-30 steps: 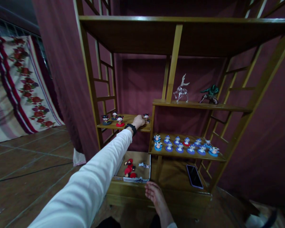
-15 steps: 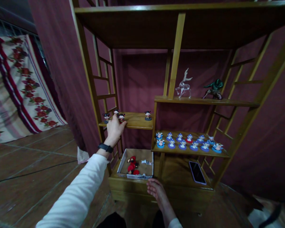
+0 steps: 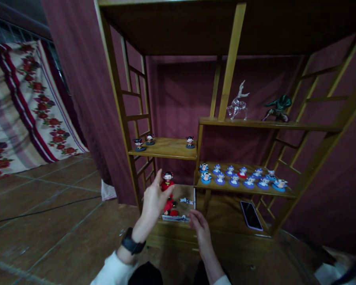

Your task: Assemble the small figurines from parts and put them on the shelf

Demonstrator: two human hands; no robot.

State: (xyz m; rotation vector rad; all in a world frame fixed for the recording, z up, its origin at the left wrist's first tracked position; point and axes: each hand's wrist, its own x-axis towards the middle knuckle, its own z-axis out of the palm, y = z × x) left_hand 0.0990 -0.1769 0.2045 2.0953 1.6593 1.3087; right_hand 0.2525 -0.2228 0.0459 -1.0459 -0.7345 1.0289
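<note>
My left hand (image 3: 154, 200), with a dark watch on the wrist, pinches a small black-haired figurine (image 3: 167, 179) in red between thumb and fingers. It holds the figurine upright over the left part of a shallow cardboard box (image 3: 175, 218). Inside the box lie red figurines (image 3: 168, 206) and a small black-and-white figurine (image 3: 186, 201). By the box's front right corner is my right hand (image 3: 202, 231), holding nothing, its fingers loosely bent. On the upper left shelf (image 3: 169, 149) stand three dark-haired figurines, two at the left and one at the right end.
The wooden display stand (image 3: 235, 59) has upright posts between its shelves. Several small figurines (image 3: 234, 180) line the middle right shelf. Above them stand a clear deer ornament (image 3: 237, 107) and a dark green figure (image 3: 280, 107). A phone (image 3: 251, 215) lies at the lower right.
My left hand has lifted a figurine off the upper left shelf and brought it down over the box. My right hand has shifted slightly right and up. The view has shifted slightly.
</note>
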